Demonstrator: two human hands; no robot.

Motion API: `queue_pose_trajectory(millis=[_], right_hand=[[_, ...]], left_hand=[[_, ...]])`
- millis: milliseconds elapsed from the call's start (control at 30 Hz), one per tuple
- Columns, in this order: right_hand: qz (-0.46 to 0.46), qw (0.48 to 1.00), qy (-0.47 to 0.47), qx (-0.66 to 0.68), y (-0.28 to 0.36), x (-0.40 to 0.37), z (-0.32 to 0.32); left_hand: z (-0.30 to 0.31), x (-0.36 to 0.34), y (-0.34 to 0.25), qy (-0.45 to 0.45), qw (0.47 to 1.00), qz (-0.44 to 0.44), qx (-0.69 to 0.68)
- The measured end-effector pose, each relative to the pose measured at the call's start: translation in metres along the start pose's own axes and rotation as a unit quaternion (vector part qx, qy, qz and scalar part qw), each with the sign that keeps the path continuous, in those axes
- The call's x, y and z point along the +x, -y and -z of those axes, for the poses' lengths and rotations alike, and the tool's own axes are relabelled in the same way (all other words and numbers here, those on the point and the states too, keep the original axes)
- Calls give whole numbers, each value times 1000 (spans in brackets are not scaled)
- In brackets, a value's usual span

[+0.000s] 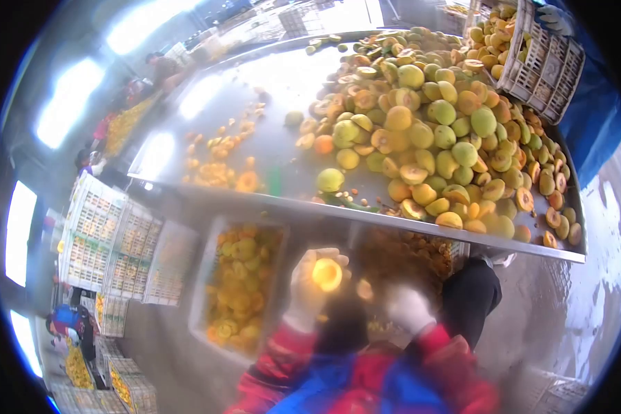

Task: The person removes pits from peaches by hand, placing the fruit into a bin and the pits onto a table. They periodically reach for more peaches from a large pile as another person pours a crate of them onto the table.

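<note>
My gloved left hand (302, 293) is cupped around a yellow peach half (326, 274), its hollowed cut face turned up. To its right, my gloved right hand (408, 308) is smeared by motion, so its fingers and anything in them do not show clearly. Between the hands is a small blurred orange-brown piece (364, 290), apart from both; it may be a pit. Below left of the table, a white crate (199, 303) full of yellow peach pieces stands beside my left hand.
A metal table (269, 83) bears a big heap of whole and halved peaches (421, 131) and loose pits (224, 145). Another person's gloved hand (557, 19) holds a tilted crate (545, 72) of peaches. Stacked white crates (96, 234) stand at left; a brownish heap (421, 259) lies under the table.
</note>
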State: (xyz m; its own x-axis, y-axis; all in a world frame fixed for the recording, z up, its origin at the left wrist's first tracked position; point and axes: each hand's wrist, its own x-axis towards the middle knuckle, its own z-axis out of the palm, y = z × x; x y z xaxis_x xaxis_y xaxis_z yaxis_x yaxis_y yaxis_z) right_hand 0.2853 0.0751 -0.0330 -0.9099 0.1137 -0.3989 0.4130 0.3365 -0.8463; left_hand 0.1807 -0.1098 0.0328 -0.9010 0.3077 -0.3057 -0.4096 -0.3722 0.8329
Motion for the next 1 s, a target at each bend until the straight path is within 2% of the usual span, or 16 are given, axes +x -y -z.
queue_pose_trajectory(millis=[33,67,100,200,233,300,367,467,567,633,700,767,800,833,900,1000], right_hand=[[81,927,-150,-334,-47,13,-25],[115,973,-151,-133,-20,13,-19],[-70,971,-18,230,10,-3,-1],[-92,926,-38,365,35,-12,8],[-97,924,-59,365,27,-9,4],[-174,908,-67,375,27,-10,3],[-149,903,-58,398,22,-10,-2],[-142,908,-46,391,26,-12,-9],[-93,949,-48,296,-2,-16,-22],[-173,896,-62,404,1,-23,-21],[-170,912,-46,369,-17,-20,-26],[-213,900,-21,380,-2,-21,-10],[-125,937,-58,320,9,-20,-1],[-37,961,-92,257,19,-18,6],[-57,959,-84,264,47,-13,19],[75,984,-149,59,45,3,9]], left_hand=[[10,-2,-1,-5,986,-90,138],[15,2,-4,-8,946,-181,268],[17,-2,-18,-19,973,-144,178],[83,6,-36,-95,817,-260,506],[100,10,-51,-145,741,-234,612],[110,24,-69,-226,428,-164,859],[74,52,-77,-180,540,-318,758],[7,112,-63,-47,657,-368,657],[-26,185,-31,-93,622,-257,734],[-37,210,-23,-103,587,-157,787],[-35,231,-22,-91,590,-110,794],[-10,248,-11,-83,774,-158,607],[-39,202,-37,-12,949,-59,309],[-48,171,-51,30,970,-33,239],[-27,140,-34,161,986,-40,-1],[-18,74,-9,196,978,-8,69]])
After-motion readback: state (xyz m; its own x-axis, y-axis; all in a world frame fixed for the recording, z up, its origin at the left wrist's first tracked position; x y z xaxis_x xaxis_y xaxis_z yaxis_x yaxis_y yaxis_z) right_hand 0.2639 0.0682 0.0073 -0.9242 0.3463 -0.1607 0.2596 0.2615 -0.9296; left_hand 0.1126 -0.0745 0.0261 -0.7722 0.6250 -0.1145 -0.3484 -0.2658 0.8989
